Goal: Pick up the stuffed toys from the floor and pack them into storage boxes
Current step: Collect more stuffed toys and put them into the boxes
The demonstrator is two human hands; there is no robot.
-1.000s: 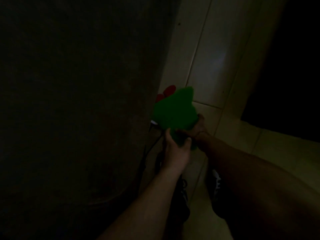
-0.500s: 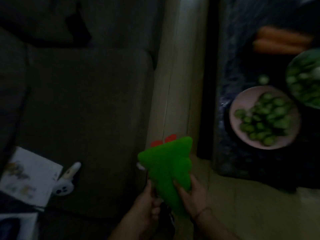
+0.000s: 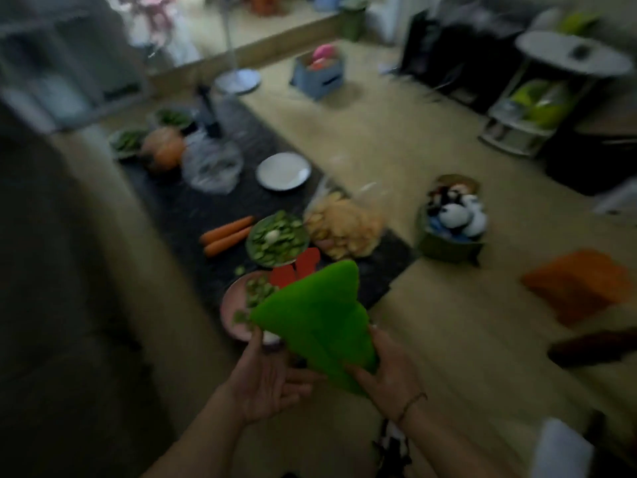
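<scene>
A green stuffed toy (image 3: pixel 317 319) with red parts at its top is held up in front of me, low in the centre of the view. My right hand (image 3: pixel 391 370) grips its lower right end between thumb and fingers. My left hand (image 3: pixel 269 377) is palm up with the fingers spread, and only its thumb touches the toy's left edge. A green storage box (image 3: pixel 448 251) holding several stuffed toys stands on the floor to the right. Further back is a blue storage box (image 3: pixel 322 81) with a pink toy in it.
A dark mat (image 3: pixel 193 208) on the floor carries carrots (image 3: pixel 227 234), plates of green vegetables, a white plate (image 3: pixel 282 171) and a pumpkin. An orange soft item (image 3: pixel 579 284) and a dark brown one (image 3: pixel 593 346) lie at right. A sofa fills the left. The view is blurred.
My view has swung up from the dark gap beside the sofa to the open room. The green toy stays in my hands, and my left hand has opened its grip.
</scene>
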